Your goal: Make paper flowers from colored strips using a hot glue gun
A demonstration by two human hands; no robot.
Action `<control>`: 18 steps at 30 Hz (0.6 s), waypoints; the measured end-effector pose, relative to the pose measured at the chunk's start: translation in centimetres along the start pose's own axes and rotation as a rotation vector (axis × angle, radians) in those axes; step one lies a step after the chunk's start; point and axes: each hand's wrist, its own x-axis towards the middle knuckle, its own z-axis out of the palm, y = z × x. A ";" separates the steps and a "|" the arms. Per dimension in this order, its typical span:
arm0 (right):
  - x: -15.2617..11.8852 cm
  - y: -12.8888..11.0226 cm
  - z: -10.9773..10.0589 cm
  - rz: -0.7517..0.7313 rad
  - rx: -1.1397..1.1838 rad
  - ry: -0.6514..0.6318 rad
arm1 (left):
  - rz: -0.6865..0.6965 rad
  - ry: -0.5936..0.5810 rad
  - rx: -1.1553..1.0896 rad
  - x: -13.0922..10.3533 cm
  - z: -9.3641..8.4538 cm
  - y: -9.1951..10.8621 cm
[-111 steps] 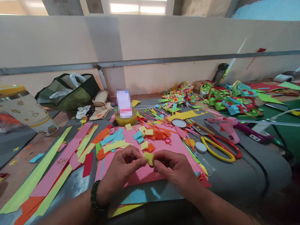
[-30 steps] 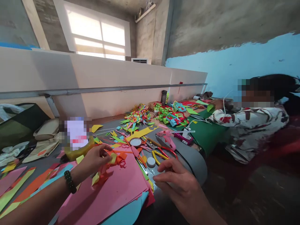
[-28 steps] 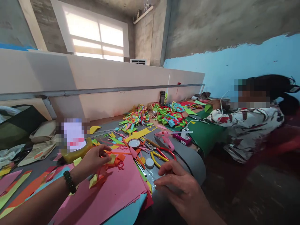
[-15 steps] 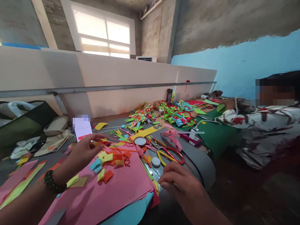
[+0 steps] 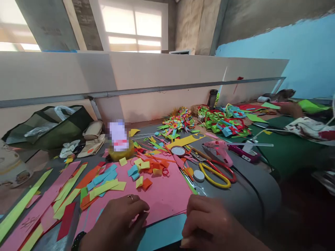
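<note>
Near the bottom centre, my left hand (image 5: 123, 221) is over the lower edge of a pink sheet (image 5: 167, 195), its fingers curled; whether anything is between them is hidden. To its right, my right hand (image 5: 209, 221) has bent fingers by the sheet's lower right corner, slightly blurred, with its fingertips hidden. A blue sheet (image 5: 162, 233) shows between the hands, under the pink one. Small orange (image 5: 147, 184), yellow (image 5: 123, 161) and blue (image 5: 132, 170) paper pieces lie on the pink sheet. Paper strips (image 5: 102, 190) overlap its left side.
To the right lie yellow-handled scissors (image 5: 216, 177), a pink glue gun (image 5: 221, 150), a purple power strip (image 5: 244, 153) and a round white lid (image 5: 199, 175). Colourful paper crafts (image 5: 180, 122) are piled behind. A phone (image 5: 119, 136) stands at the back left. Another person's sleeve (image 5: 306, 127) is far right.
My left hand has come down and right, from beside the phone to the sheet's lower edge. The view has turned left. The other person's arm now reaches across the green surface.
</note>
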 end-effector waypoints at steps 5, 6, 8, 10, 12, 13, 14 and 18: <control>-0.5 0.6 -0.2 -0.056 -0.100 -0.053 | -0.301 0.178 0.053 0.4 -2.4 -3.3; -0.6 0.9 -0.2 -0.038 -0.114 -0.035 | -0.356 0.196 0.059 0.4 -2.9 -4.2; -0.7 1.6 -0.1 0.006 -0.146 0.016 | -0.428 0.214 0.108 0.4 -4.0 -5.9; -0.5 2.2 0.3 0.006 -0.171 0.051 | -0.471 0.219 0.151 0.1 -5.0 -7.3; 0.1 2.5 0.8 -0.026 -0.170 0.044 | -0.474 0.193 0.169 -0.3 -5.6 -8.0; 0.4 2.6 1.1 -0.044 -0.160 0.032 | -0.456 0.162 0.164 -0.5 -5.8 -8.2; 0.7 2.7 1.5 -0.052 -0.153 0.022 | -0.431 0.125 0.154 -0.6 -6.0 -8.3; 1.4 2.8 2.8 -0.051 -0.142 -0.013 | -0.373 0.007 0.125 -0.6 -5.7 -7.9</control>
